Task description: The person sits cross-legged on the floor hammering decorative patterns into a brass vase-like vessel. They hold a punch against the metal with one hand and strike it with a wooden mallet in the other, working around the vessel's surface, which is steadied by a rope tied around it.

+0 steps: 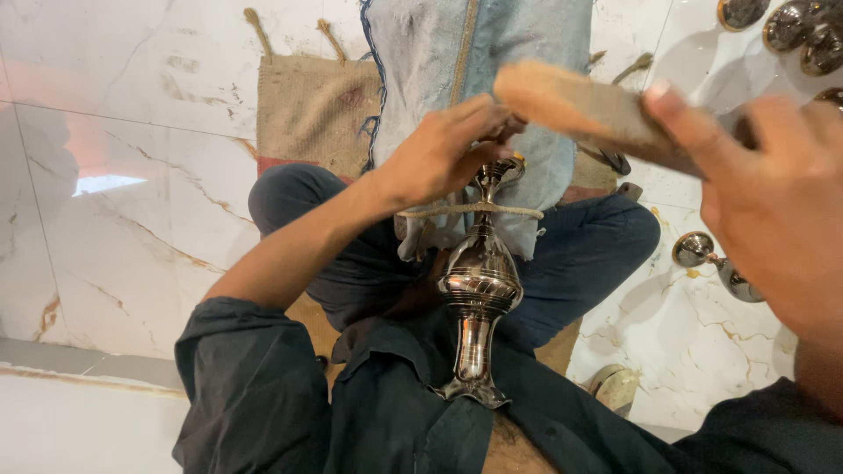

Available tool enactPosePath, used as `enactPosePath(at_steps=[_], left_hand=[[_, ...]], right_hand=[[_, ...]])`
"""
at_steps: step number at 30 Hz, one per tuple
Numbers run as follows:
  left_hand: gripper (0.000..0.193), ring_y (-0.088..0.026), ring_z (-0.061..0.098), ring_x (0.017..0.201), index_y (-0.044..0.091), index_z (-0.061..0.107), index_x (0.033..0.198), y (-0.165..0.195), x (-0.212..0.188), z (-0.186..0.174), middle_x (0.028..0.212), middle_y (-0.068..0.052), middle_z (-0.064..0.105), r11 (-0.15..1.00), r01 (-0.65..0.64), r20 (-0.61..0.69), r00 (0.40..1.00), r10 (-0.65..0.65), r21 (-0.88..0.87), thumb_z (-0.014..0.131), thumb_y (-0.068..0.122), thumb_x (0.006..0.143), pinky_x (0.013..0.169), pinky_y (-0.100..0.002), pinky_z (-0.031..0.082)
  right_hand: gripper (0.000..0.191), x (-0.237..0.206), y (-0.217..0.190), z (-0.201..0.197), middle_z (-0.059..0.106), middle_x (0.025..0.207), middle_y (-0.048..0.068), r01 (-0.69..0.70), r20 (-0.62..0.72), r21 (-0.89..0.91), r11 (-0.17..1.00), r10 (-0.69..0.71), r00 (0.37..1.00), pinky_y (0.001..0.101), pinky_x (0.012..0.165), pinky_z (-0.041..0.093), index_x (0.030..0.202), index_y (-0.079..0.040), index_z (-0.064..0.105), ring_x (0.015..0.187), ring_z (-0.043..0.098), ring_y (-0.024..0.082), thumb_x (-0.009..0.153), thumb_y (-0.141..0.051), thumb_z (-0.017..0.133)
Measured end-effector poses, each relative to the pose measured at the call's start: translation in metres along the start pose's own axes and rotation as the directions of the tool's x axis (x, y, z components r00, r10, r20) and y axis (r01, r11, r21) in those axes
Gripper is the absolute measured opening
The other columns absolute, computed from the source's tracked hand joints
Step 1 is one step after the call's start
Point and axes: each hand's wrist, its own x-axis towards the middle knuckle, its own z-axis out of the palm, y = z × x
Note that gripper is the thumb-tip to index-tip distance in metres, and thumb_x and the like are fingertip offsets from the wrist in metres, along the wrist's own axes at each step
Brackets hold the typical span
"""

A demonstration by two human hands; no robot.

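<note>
— Where does the polished metal stem (pixel 479 294) lie, taking the person's lap as the mark?

— It lies along the middle of the lap, between the crossed legs in dark trousers (pixel 584 254). Its flared foot (pixel 474 391) is braced against the belly and its narrow tip (pixel 488 175) points away, toward the pale blue cloth (pixel 492 79) spread beyond the knees. So the long axis runs straight out from the body.

— Which hand is on it?

— The left hand (pixel 439 154). It reaches across from the left and its fingers are curled in narrow around the far tip. A thin cord (pixel 470 211) crosses the stem just below that hand, at right angles to the axis.

— And the right hand (pixel 773 211)?

— Raised, off to the right of the lap and much closer to the camera, so it is blurred. Its fingers are closed on a flat brown block (pixel 580 110) with a fuzzy-looking face. The block's free end hangs over the tip of the stem, just beyond the left fingers; I cannot tell whether it touches the metal.

— So the left is nearer the stem?

— Yes, touching it. The block lies crosswise to the stem's axis, above its far end.

— Anything beside the lap?

— More shiny metal pieces (pixel 711 259) on the marble floor (pixel 132 175) to the right, and a burlap mat (pixel 307 110) under the cloth.
</note>
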Motion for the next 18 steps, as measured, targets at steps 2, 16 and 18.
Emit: enactPosePath(at_steps=[2,16,18], left_hand=[[0.035,-0.027,0.068,0.091,0.009,0.054,0.134,0.002,-0.007,0.003,0.109,-0.01,0.06,0.997,0.071,-0.044,0.997,-0.07,0.034,0.071,0.009,0.104,0.08,-0.039,0.057],[0.032,-0.018,0.071,0.093,0.003,0.057,0.133,-0.009,-0.005,0.002,0.1,-0.005,0.061,0.983,0.12,-0.114,0.984,-0.136,-0.137,0.07,0.005,0.104,0.085,-0.032,0.063],[0.029,-0.018,0.07,0.092,0.004,0.06,0.131,-0.006,-0.005,-0.002,0.1,-0.007,0.062,0.987,0.107,-0.07,0.991,-0.116,-0.122,0.071,0.005,0.105,0.084,-0.032,0.063]], right_hand=[[0.069,0.01,-0.008,-0.013,0.06,0.105,0.017,0.071,-0.018,-0.046,0.996,-0.071,0.997,0.0416,0.073,0.054,0.154,-0.013,0.057,0.084,0.064,0.033,0.091,-0.008,0.084],[0.039,0.005,0.006,0.011,0.066,0.111,0.014,-0.094,-0.055,0.433,0.897,0.13,0.99,0.0409,0.087,0.059,0.131,-0.011,0.056,0.096,0.07,0.029,0.1,-0.015,0.079],[0.036,0.003,0.009,0.017,0.065,0.114,0.013,-0.147,-0.057,0.443,0.885,0.191,0.98,0.038,0.087,0.058,0.128,-0.009,0.053,0.097,0.07,0.026,0.106,-0.021,0.079]])
